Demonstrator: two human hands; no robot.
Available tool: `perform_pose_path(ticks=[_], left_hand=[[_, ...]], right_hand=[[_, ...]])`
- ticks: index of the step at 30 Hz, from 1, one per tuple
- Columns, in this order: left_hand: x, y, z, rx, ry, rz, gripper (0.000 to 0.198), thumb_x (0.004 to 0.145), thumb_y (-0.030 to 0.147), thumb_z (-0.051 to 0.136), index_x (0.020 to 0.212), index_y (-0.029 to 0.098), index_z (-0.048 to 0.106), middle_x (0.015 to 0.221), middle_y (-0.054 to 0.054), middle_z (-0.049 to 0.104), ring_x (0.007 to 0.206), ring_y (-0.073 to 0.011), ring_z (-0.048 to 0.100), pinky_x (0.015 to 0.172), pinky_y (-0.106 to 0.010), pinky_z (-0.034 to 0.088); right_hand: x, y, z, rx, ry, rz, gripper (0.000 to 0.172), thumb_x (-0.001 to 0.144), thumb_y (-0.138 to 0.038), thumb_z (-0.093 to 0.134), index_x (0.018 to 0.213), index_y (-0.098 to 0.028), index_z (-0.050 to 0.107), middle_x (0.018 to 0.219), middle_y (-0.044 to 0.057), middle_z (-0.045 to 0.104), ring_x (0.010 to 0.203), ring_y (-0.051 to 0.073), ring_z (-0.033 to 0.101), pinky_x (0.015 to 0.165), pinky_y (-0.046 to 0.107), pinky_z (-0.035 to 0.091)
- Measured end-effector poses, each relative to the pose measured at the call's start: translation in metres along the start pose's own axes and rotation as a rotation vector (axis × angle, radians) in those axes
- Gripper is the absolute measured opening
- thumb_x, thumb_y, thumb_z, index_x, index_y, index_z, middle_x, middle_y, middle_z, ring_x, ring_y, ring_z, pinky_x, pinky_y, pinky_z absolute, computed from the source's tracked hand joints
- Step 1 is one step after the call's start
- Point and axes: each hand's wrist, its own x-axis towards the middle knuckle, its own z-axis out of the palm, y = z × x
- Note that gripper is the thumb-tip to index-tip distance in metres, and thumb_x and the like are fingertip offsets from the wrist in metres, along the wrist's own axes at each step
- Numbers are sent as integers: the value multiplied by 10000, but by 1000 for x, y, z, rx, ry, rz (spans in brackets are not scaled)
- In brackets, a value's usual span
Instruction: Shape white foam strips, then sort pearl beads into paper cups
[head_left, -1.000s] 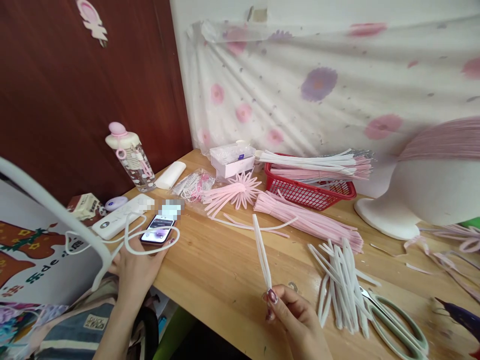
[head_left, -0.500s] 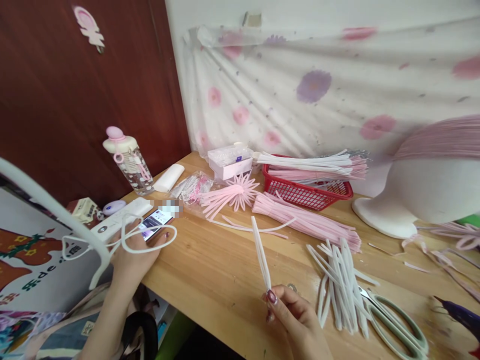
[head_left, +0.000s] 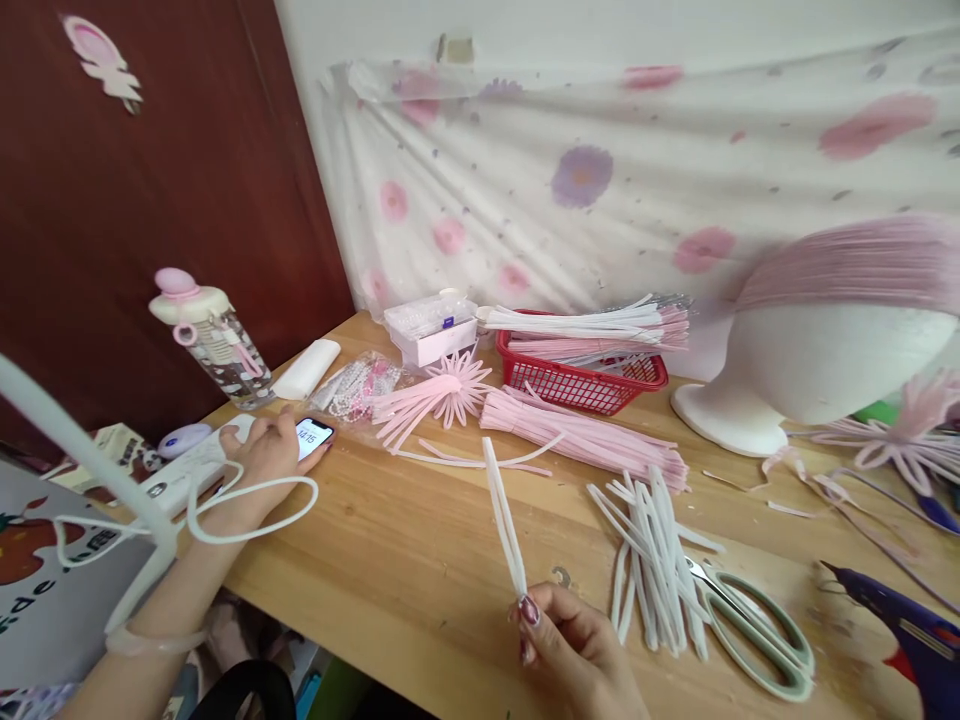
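Currently, left of the scissors [head_left: 759, 628], the right hand [head_left: 574, 640] pinches a white strip [head_left: 504, 522] by one end. Farther left of them, the left hand [head_left: 266, 455] partly covers the phone [head_left: 315, 437], its grip unclear.

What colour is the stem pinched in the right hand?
The stem in the right hand is white, seen best in the head view.

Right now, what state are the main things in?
White pipe cleaner: pinched in right hand
Smartphone: screen lit, by left hand
Water bottle: standing, lid on
Red basket: uncovered, filled
Scissors: lying down, blades partly hidden
Glue gun: set down, power unclear
Mannequin head: standing, pink-wrapped
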Motion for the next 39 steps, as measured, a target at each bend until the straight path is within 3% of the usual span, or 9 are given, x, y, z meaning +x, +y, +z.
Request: perform_pose_path(ticks=[7,8,10,12,14,16,19,28,39], left_hand=[[-12,13,-11,-164,18,-4,631,877,398,448,1369,3,456,1212,-350,626,1310,-484,455,1102,-728,73],[-21,25,-14,-215,8,3,614,894,405,413,1372,24,470,1300,-334,587,1346,-473,424,1112,-719,90],[-46,57,-21,-355,-83,54,567,926,457,350,1275,78,585,1285,-269,632,1295,-422,512,1091,-624,319],[-76,98,-30,-575,-247,147,567,981,512,221,1206,212,646,1179,-121,730,1127,-267,670,975,-407,513],[-104,139,-41,-1235,-552,73,588,951,607,325,1237,186,620,1176,-148,732,1066,-268,702,945,-401,542],[-122,172,-53,-1542,-591,-31,564,871,597,559,1244,175,598,1162,-151,737,1035,-254,713,976,-388,531],[-132,199,-66,-1694,-632,-84,491,799,501,712,1145,160,644,961,-121,786,840,-226,748,850,-353,590],[-132,206,-63,-1786,-604,-219,297,742,425,792,808,145,718,714,-87,778,666,-186,739,673,-263,615],[-126,203,-60,-1792,-520,-337,353,639,412,869,741,142,665,707,-86,777,606,-191,733,609,-273,613]], right_hand=[[-2,2,-3,55,13,30,474,677,-624,796,582,-184,649,509,-11,553,536,124,453,586,250,369],[-2,3,-4,59,17,26,479,678,-626,794,576,-182,646,506,-12,550,535,122,452,584,248,367],[-3,4,-4,63,22,26,484,680,-629,791,575,-179,646,501,-13,546,527,117,446,577,243,361],[-4,4,-5,52,26,29,489,677,-635,790,579,-175,653,501,-13,547,522,115,443,571,241,357],[-5,5,-5,25,31,24,495,678,-644,783,583,-174,659,505,-10,551,526,117,448,573,242,360],[-8,6,-6,-12,37,11,500,692,-652,766,584,-176,655,519,-6,558,545,127,467,582,246,370],[-12,8,-8,-72,44,-3,511,731,-659,727,583,-179,631,537,-2,559,571,138,492,589,247,376],[-24,24,-9,-541,278,-305,419,909,-472,579,593,-209,497,574,-16,468,548,140,427,553,274,301],[-31,38,-14,-739,218,-578,269,948,-245,511,681,-238,476,607,-22,493,523,143,446,537,268,321]])
